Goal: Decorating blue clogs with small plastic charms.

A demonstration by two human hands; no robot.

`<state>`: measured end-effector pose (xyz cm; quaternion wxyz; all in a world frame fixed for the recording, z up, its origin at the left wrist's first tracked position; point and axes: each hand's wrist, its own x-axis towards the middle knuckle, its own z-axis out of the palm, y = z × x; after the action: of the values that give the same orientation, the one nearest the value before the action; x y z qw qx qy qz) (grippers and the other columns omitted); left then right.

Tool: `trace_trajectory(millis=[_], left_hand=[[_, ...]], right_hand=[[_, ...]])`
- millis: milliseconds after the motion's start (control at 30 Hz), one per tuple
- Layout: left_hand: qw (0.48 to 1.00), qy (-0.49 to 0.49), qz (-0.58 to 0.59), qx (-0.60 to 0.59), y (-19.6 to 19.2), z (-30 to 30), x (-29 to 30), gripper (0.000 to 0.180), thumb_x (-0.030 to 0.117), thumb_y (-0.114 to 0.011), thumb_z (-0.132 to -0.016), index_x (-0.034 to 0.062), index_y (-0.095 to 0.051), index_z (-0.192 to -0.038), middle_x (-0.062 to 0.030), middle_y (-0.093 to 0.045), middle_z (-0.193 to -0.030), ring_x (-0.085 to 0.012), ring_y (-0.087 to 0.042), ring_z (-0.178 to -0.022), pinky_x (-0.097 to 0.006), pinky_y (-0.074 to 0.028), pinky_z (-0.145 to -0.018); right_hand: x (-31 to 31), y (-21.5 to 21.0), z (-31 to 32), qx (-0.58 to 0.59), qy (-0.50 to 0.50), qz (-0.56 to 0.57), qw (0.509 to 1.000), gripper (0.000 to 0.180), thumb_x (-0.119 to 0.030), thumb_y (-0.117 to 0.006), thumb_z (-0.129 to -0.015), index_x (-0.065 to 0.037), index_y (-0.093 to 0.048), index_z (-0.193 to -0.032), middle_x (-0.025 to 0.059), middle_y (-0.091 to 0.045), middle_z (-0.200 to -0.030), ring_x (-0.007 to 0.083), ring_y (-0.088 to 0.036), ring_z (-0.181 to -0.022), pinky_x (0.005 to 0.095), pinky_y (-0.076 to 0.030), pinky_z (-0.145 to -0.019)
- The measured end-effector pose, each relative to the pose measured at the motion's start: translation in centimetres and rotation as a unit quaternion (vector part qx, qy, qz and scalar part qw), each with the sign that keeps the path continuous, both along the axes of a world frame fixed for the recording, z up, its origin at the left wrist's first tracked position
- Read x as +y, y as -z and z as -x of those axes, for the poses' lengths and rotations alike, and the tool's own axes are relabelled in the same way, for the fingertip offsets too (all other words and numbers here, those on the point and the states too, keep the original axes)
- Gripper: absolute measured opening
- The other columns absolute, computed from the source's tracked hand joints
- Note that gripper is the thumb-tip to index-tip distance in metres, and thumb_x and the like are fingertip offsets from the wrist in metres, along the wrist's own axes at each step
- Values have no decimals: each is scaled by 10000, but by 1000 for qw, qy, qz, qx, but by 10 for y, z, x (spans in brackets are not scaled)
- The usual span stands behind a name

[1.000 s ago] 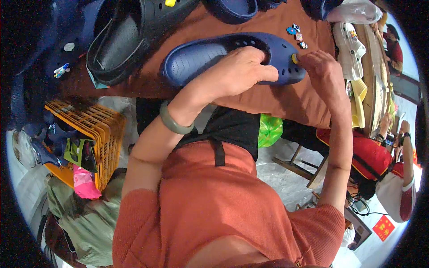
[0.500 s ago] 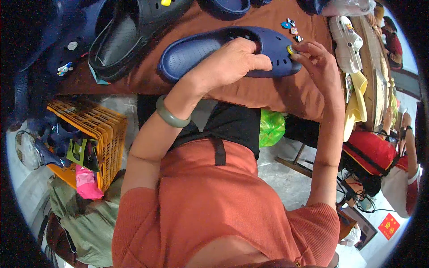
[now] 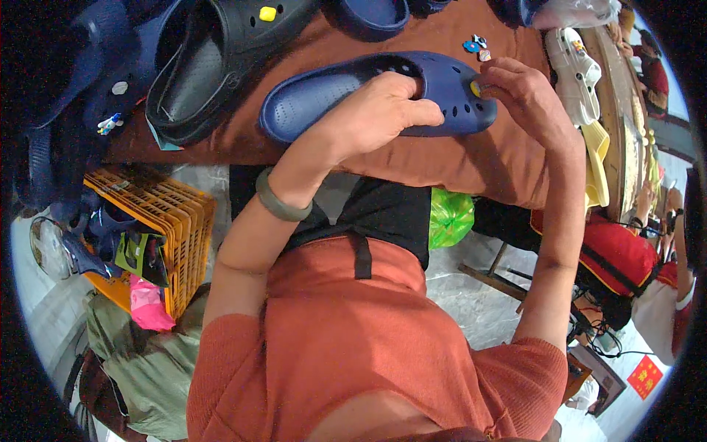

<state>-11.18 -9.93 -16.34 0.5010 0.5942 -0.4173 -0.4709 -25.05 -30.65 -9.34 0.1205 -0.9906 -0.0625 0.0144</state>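
Left hand (image 3: 379,110): fingers curled over the blue clog (image 3: 353,92), gripping its upper.
Right hand (image 3: 519,92): fingertips pinching a small yellow charm (image 3: 476,89) against the clog's toe.
Clog position: sideways on the brown cloth (image 3: 442,158).
Nearby: black clog (image 3: 213,59); loose charms (image 3: 476,46) beyond the toe.

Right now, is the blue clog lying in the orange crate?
No, the blue clog rests on the brown table, held by both hands; the orange crate sits below.
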Motion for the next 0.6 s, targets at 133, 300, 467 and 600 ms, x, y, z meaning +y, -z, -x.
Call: trace_trajectory(millis=[133, 300, 467, 600], left_hand=[[1000, 6, 11, 14, -3, -1, 3, 265, 216, -635, -788, -26, -668, -891, -25, -634, -806, -103, -556, -767, -264, -455, -739], [1000, 2, 24, 4, 0, -2, 1, 283, 227, -640, -783, -33, -669, -891, -35, -639, -808, -111, -559, -763, -270, -455, -726], [999, 40, -2, -17, -19, -8, 4, 306, 246, -662, -756, -38, -662, -873, -44, -621, -782, -130, -557, -744, -280, -456, -727], [999, 31, -5, 5, -18, -4, 2, 315, 242, -658, -752, -39, -650, -895, -54, -615, -795, -136, -555, -753, -284, -456, -727]], right_hand=[[-2, -6, -6, 17, -53, 55, 997, 164, -12, -622, -792, 15, -619, -954, 130, -611, -997, 331, -604, -897, 363, -504, -776], [-5, 7, 10, 9, 71, -118, 990, 224, 3, -639, -803, -6, -626, -1027, 94, -633, -1007, 229, -627, -936, 301, -500, -814], [-22, 38, 28, -14, 210, -374, 903, 301, -33, -645, -852, 12, -606, -1147, 33, -637, -1026, 119, -587, -973, 269, -468, -889], [-19, 49, 33, -43, 272, -427, 861, 340, -99, -678, -829, -3, -621, -1150, 43, -647, -1066, 123, -580, -998, 266, -440, -913]])
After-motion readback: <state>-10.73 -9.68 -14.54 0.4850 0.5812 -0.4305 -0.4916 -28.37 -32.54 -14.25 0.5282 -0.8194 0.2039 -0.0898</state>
